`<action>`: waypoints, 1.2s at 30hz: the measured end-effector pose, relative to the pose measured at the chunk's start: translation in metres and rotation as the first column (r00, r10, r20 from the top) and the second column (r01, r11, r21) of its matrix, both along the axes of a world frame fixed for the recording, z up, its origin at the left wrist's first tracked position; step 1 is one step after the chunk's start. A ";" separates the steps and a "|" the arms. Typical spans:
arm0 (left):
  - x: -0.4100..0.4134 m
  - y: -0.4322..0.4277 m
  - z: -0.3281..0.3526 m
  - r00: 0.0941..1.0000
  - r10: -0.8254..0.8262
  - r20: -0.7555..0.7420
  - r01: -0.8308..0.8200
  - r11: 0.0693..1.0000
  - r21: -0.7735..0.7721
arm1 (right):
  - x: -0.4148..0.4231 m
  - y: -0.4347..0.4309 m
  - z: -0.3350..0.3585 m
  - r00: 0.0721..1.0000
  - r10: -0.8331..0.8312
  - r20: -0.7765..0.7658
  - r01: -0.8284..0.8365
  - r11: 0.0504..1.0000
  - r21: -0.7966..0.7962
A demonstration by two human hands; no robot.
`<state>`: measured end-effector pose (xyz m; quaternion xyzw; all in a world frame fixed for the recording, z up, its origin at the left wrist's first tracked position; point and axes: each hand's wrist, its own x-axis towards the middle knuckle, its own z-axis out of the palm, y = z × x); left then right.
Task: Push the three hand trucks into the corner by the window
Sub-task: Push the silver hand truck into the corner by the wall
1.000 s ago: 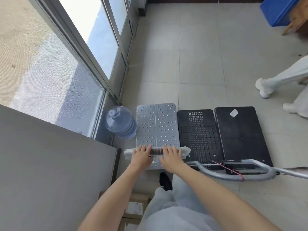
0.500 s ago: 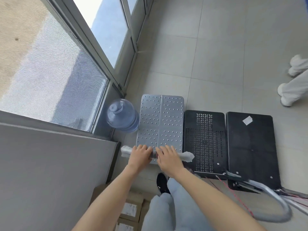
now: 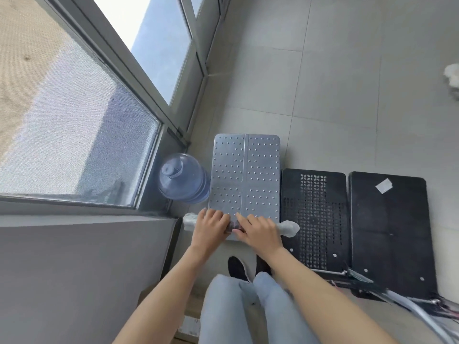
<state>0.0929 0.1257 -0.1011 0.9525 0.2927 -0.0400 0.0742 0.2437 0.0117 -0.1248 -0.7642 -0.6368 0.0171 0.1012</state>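
Three hand trucks stand side by side on the tiled floor. The silver studded one (image 3: 246, 170) is leftmost, nearest the window (image 3: 74, 120), and sticks out further forward than the others. A perforated black one (image 3: 314, 214) sits in the middle and a plain black one (image 3: 390, 232) with a white sticker on the right. My left hand (image 3: 210, 225) and my right hand (image 3: 258, 230) both grip the silver truck's wrapped handle bar (image 3: 288, 228), close together.
A blue water jug (image 3: 182, 181) stands between the silver truck and the window wall. A grey wall (image 3: 74, 269) fills the lower left. Cardboard boxes (image 3: 188, 328) lie by my feet. Folded metal handles (image 3: 407, 301) trail at lower right. Another person's white shoe (image 3: 452, 75) shows at far right.
The silver truck has rolled forward along the window, its front now ahead of the two black trucks. The view has tilted down and left; the other person has moved away rightwards.
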 end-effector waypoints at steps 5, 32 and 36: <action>0.018 0.037 -0.002 0.999 0.047 0.020 -0.047 0.999 -0.001 | 0.019 0.036 0.004 0.998 -0.067 -0.012 0.067 0.998 -0.014; 0.137 0.220 -0.029 0.954 -0.080 0.288 0.042 0.990 0.136 | 0.136 0.214 -0.006 0.972 -0.235 0.019 0.228 0.960 0.162; 0.158 0.242 -0.030 0.957 -0.062 0.284 0.022 0.990 0.142 | 0.156 0.239 -0.005 0.972 -0.234 0.023 0.227 0.959 0.170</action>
